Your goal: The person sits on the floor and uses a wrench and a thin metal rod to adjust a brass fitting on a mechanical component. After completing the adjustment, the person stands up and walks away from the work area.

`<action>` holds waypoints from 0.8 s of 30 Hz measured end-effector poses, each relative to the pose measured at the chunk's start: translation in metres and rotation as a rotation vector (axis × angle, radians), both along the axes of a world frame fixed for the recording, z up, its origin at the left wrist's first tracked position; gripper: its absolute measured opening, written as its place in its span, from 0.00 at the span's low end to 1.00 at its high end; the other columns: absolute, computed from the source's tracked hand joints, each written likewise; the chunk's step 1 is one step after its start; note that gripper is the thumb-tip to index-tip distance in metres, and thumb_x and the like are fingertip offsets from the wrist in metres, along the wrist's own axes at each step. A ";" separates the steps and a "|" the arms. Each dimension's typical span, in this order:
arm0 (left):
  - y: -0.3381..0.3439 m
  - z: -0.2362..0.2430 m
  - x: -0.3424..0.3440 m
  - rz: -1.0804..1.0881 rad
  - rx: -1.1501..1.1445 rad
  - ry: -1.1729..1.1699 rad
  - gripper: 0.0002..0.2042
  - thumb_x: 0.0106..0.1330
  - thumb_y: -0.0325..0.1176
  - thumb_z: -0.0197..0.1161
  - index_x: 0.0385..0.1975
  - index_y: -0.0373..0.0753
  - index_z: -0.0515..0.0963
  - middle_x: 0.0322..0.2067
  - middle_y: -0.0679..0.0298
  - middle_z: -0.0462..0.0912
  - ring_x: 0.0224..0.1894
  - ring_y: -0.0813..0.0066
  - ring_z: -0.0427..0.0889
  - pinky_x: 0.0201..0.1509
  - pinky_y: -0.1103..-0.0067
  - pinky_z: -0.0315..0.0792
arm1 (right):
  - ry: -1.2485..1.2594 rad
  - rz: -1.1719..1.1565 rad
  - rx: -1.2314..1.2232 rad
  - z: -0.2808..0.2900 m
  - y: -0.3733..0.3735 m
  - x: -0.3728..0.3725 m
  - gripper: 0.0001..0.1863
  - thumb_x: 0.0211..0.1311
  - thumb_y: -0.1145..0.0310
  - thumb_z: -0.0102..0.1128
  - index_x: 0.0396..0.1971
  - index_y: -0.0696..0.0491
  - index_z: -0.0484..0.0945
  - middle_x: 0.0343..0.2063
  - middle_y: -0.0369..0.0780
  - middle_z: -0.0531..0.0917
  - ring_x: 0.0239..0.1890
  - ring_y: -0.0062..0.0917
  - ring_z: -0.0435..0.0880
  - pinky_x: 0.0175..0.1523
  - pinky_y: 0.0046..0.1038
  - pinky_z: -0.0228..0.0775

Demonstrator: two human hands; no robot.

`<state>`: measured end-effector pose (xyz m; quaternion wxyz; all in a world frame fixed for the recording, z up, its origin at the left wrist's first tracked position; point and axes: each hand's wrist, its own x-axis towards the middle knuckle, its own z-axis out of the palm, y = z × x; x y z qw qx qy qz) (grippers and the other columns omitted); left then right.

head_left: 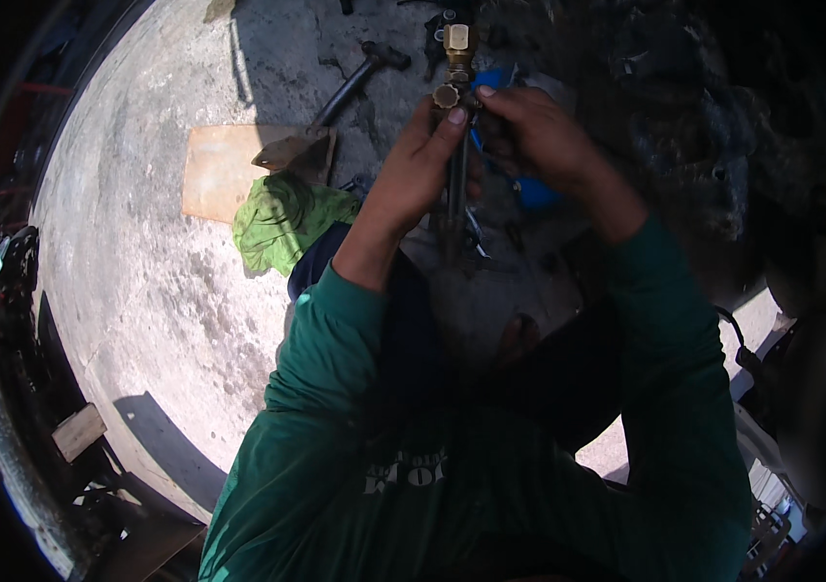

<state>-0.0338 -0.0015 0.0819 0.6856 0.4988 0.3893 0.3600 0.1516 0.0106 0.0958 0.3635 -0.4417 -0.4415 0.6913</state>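
A brass-ended gas torch (458, 60) is held up in front of me, with a hex nut at its far end. Below the nut sits a round ridged knob (446, 95), and a dark tube runs back toward me. My left hand (418, 160) closes round the torch from the left, its thumb resting just under the knob. From the right, my right hand (541, 131) grips it beside the knob with bent fingers. Some of its fingers are lost in shadow.
A hammer (350, 85) lies on the concrete floor (156, 145) at the far left. Nearer are a tan board (214, 160) and a green cloth (287, 221). Blue pieces (534, 192) lie beneath my right hand. Dark, shadowed metal parts (713, 136) fill the right side.
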 end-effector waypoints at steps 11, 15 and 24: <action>-0.004 0.010 -0.008 0.041 -0.044 -0.007 0.18 0.77 0.45 0.53 0.51 0.35 0.66 0.23 0.62 0.78 0.24 0.74 0.81 0.27 0.77 0.75 | -0.851 0.059 1.073 0.011 0.002 0.002 0.17 0.72 0.57 0.52 0.34 0.58 0.72 0.27 0.48 0.78 0.31 0.47 0.80 0.35 0.43 0.70; -0.006 0.000 -0.004 0.080 0.058 0.064 0.19 0.77 0.45 0.52 0.52 0.35 0.66 0.22 0.62 0.77 0.24 0.74 0.81 0.28 0.77 0.76 | -0.022 0.010 -0.049 0.007 -0.002 -0.002 0.16 0.72 0.57 0.53 0.30 0.54 0.74 0.18 0.38 0.75 0.17 0.28 0.77 0.21 0.29 0.64; -0.004 0.013 -0.013 0.027 -0.108 -0.058 0.22 0.77 0.48 0.51 0.56 0.36 0.66 0.22 0.62 0.77 0.21 0.73 0.79 0.27 0.78 0.76 | -0.919 0.072 0.988 0.013 -0.006 -0.004 0.18 0.73 0.55 0.50 0.35 0.58 0.71 0.30 0.50 0.79 0.36 0.51 0.80 0.39 0.47 0.71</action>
